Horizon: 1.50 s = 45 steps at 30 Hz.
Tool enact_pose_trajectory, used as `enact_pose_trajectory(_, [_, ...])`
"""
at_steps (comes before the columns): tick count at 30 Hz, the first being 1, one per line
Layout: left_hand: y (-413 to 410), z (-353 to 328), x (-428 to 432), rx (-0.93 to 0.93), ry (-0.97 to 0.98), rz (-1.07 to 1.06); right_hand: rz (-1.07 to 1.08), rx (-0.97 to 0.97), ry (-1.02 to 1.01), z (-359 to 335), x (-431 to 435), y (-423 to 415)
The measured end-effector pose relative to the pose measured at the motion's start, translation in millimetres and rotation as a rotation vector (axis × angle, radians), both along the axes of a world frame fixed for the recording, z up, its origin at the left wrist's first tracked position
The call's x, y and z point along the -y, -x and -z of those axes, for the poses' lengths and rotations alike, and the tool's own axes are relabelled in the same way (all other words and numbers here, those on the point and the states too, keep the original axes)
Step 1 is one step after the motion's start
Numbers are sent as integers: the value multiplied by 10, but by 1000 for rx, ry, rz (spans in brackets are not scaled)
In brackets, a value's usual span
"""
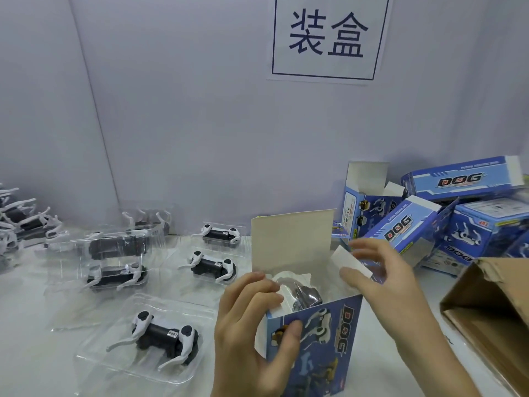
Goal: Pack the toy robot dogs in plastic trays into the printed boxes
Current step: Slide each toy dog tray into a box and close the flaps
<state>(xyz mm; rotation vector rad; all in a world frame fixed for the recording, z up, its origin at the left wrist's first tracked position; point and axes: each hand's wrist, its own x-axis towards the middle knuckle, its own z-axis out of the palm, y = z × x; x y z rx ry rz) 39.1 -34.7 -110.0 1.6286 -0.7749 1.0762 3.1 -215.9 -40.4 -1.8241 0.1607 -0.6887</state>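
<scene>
While the printed box (323, 339) stands upright at the near edge of the desk (34, 353), its left front corner is gripped by the left hand (246, 325): the thumb is pressed on the blue front face and the fingers are curled over the top rim. On the other side, the white side flap (347, 260) is pinched between thumb and fingers of the right hand (383, 279). The box top is open, and the tall back flap (292, 242) is seen standing straight up behind. Inside the box, a toy robot dog (303, 290) is seen, its white and black parts showing just below the rim. To the left, more dogs are laid out on the desk in clear plastic trays: one close by (163, 336), two further back (211, 266) (220, 234), and others towards the left edge. Behind the right hand, a heap of printed boxes (458, 224) is piled against the wall, several lying tilted. A brown carton (492, 310) is seen at the right edge, and a paper sign (326, 38) is stuck on the wall above.
</scene>
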Motion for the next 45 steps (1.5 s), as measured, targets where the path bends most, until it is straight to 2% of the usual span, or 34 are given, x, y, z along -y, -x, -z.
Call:
enact_pose_trajectory(2, [9, 2, 5, -3, 5, 5, -91, -69, -252, 88, -2, -1])
enact_pose_trajectory(8, [-11, -5, -14, 4, -16, 6, -68, 44, -344, 127, -102, -70])
enact_pose_trajectory(16, [48, -16, -4, -13, -36, 44, -61, -14, -114, 132, -98, -76])
enact_pose_trajectory(20, [48, -23, -32, -47, -21, 50, -58, -100, 247, 41, -39, -11])
enact_pose_trajectory(23, [46, -45, -34, -46, -28, 43, -126, -160, 394, -99, 69, 77])
enact_pose_trajectory(26, [40, -58, -39, -49, -22, 45, -297, -347, 482, -246, 247, 121])
enact_pose_trajectory(28, [43, -55, -35, -50, -23, 53, -408, -404, 438, -287, 319, 94])
enact_pose_trajectory(31, [56, -49, -27, -46, -17, 49, -368, -286, 272, -203, 362, -76])
enact_pose_trajectory(35, [62, -43, -23, -79, 9, 71, -502, -172, -108, -51, 276, -264])
enact_pose_trajectory(37, [62, -49, -32, -108, 24, 88, -636, -101, -225, -28, 188, -327])
enact_pose_trajectory(39, [63, -54, -42, -128, 43, 111, -716, -46, -303, 8, 135, -373])
enact_pose_trajectory(42, [76, -59, -55, -142, 47, 153, -718, 21, -424, 87, 119, -368])
enact_pose_trajectory(45, [88, -71, -60, -159, 50, 164, -691, 82, -363, 125, 110, -349])
